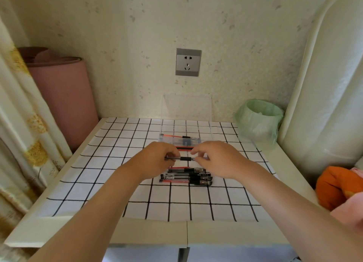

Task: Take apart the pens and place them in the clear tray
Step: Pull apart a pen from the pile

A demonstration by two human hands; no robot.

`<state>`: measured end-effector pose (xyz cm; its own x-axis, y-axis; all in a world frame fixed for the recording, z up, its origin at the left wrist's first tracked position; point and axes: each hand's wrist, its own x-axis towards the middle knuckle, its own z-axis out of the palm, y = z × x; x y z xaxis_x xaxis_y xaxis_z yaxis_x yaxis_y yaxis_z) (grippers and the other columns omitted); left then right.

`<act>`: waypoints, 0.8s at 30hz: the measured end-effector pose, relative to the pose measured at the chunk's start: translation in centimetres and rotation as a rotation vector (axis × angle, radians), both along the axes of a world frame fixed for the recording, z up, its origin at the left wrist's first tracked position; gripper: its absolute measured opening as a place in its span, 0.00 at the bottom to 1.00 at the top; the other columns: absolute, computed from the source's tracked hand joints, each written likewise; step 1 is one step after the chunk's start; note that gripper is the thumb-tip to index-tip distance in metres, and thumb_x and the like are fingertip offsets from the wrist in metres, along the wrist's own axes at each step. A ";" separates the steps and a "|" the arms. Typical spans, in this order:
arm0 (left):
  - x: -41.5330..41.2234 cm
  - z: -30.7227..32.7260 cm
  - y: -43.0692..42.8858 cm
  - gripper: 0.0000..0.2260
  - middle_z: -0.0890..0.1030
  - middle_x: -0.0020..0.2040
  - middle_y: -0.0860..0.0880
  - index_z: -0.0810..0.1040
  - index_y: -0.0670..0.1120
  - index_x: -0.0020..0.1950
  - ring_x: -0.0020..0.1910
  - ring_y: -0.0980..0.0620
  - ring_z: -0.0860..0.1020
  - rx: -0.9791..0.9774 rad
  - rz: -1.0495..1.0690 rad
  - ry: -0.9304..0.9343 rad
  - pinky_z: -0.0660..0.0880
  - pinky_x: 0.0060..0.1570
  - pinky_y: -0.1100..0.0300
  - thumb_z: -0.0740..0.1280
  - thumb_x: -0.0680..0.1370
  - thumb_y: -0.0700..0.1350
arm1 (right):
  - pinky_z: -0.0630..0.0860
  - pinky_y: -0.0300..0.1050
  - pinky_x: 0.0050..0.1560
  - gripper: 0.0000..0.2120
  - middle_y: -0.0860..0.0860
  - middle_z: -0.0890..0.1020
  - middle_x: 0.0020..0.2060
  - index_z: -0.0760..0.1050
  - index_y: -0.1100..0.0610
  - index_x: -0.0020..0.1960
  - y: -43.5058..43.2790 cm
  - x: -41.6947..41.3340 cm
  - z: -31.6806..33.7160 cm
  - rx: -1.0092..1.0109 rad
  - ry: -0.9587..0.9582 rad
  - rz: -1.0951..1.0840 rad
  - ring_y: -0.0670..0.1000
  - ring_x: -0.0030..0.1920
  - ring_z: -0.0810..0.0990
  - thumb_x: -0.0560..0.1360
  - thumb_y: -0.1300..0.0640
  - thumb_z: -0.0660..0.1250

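Above the pile of pens (186, 176), left hand (157, 159) and right hand (214, 157) pinch opposite ends of one pen (185, 159).

Pale surface (153, 232) covered by a white cloth with a black grid (98, 183). Rear wall: grey socket plate (188, 62), centred. Left: rolled pink mat (62, 96) standing upright beside a floral curtain (21, 124). Right rear corner: bin lined with a green bag (259, 120). Far right: white padded roll (324, 84); orange fabric (337, 185) below it

Pen (184, 159) in my fingers: glossy plastic w/ matt rubbery grip; tray (204, 128) clear smooth plastic; tablecloth (137, 195) matt; bin bag (257, 122) thin plastic.
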<state>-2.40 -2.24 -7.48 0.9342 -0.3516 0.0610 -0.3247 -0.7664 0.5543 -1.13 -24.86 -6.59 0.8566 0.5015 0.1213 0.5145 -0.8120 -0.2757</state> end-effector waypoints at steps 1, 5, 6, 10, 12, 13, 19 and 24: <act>0.0 -0.1 0.0 0.11 0.81 0.50 0.56 0.81 0.52 0.56 0.49 0.59 0.79 -0.006 0.003 0.003 0.76 0.52 0.66 0.69 0.77 0.40 | 0.73 0.43 0.45 0.12 0.42 0.81 0.49 0.78 0.44 0.61 0.4 -0.2 0.0 -0.021 -0.006 0.033 0.44 0.45 0.77 0.79 0.48 0.62; 0.0 -0.3 0.0 0.15 0.80 0.48 0.54 0.77 0.54 0.60 0.48 0.57 0.79 -0.003 -0.008 0.004 0.74 0.48 0.70 0.70 0.76 0.39 | 0.73 0.46 0.44 0.11 0.44 0.79 0.46 0.80 0.48 0.56 1.1 -0.3 -0.1 -0.121 -0.020 0.087 0.49 0.47 0.77 0.81 0.51 0.60; 0.0 -0.3 0.0 0.15 0.80 0.48 0.54 0.77 0.54 0.60 0.48 0.57 0.79 -0.009 -0.010 0.007 0.74 0.48 0.69 0.70 0.76 0.39 | 0.73 0.46 0.44 0.12 0.44 0.79 0.45 0.80 0.48 0.56 1.1 -0.2 -0.1 -0.122 -0.023 0.083 0.49 0.47 0.77 0.81 0.51 0.59; -0.2 -0.2 0.0 0.13 0.79 0.47 0.55 0.77 0.56 0.58 0.47 0.57 0.79 -0.019 0.010 0.006 0.76 0.49 0.65 0.72 0.75 0.44 | 0.75 0.47 0.46 0.14 0.45 0.81 0.47 0.81 0.49 0.55 1.1 -0.1 0.0 -0.145 -0.018 0.050 0.50 0.48 0.78 0.81 0.47 0.58; -0.4 -0.3 -0.2 0.10 0.79 0.46 0.56 0.79 0.56 0.55 0.44 0.58 0.78 0.007 0.012 -0.017 0.75 0.45 0.65 0.72 0.75 0.47 | 0.75 0.47 0.47 0.14 0.46 0.82 0.47 0.82 0.49 0.55 1.2 -0.1 0.1 -0.151 0.043 0.037 0.49 0.47 0.78 0.81 0.46 0.60; -0.4 -0.3 -0.3 0.08 0.79 0.45 0.57 0.79 0.56 0.53 0.42 0.59 0.78 0.023 0.001 -0.024 0.74 0.43 0.66 0.72 0.75 0.47 | 0.75 0.47 0.47 0.13 0.46 0.82 0.47 0.82 0.49 0.55 1.2 -0.1 0.1 -0.156 0.075 0.037 0.48 0.47 0.78 0.80 0.45 0.61; -0.1 -0.5 -0.1 0.03 0.80 0.43 0.57 0.81 0.52 0.49 0.41 0.60 0.77 0.026 -0.057 0.138 0.71 0.41 0.68 0.68 0.78 0.46 | 0.75 0.46 0.48 0.13 0.46 0.83 0.48 0.82 0.50 0.53 1.8 -0.5 -0.1 -0.202 0.139 0.039 0.48 0.49 0.78 0.78 0.44 0.65; -0.3 -0.2 -0.2 0.08 0.80 0.41 0.55 0.81 0.52 0.45 0.38 0.58 0.77 0.129 -0.095 0.214 0.74 0.42 0.63 0.63 0.80 0.49 | 0.74 0.43 0.42 0.10 0.43 0.81 0.43 0.80 0.48 0.46 2.0 -0.7 -0.2 -0.182 0.123 0.051 0.45 0.45 0.77 0.72 0.42 0.71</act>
